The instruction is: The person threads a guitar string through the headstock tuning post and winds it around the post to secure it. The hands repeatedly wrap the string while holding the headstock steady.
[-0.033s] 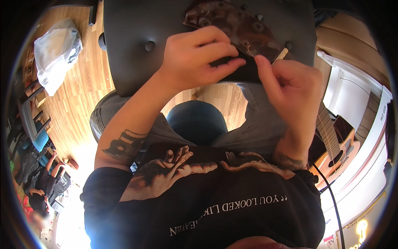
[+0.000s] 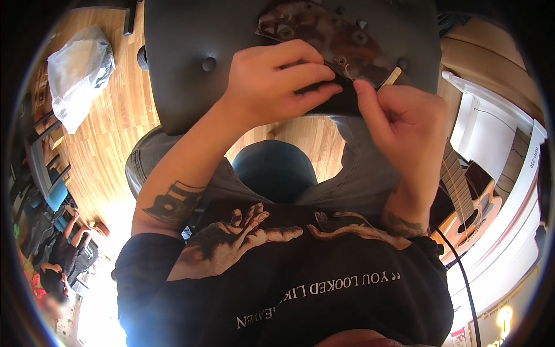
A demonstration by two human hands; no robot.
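Both hands edged slightly bodyward: left hand (image 2: 276,80) narrowed, hold hidden from me; right hand (image 2: 409,115) seemingly pinching wire (image 2: 348,70), curled over a brown headstock (image 2: 324,26) atop black cushion (image 2: 185,34); two fittings (image 2: 361,38) look bare.

Left of the left hand (image 2: 272,78), passage lies open over the black cushion (image 2: 179,34); beyond it the glossy brown panel (image 2: 324,26) obstructs, rightward the right hand (image 2: 407,113).

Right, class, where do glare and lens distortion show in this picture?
Head view: glare bleaches the floor toward the lower left; also head view: the plastic bag shines pale; head view again: edges curve near the dark rim.
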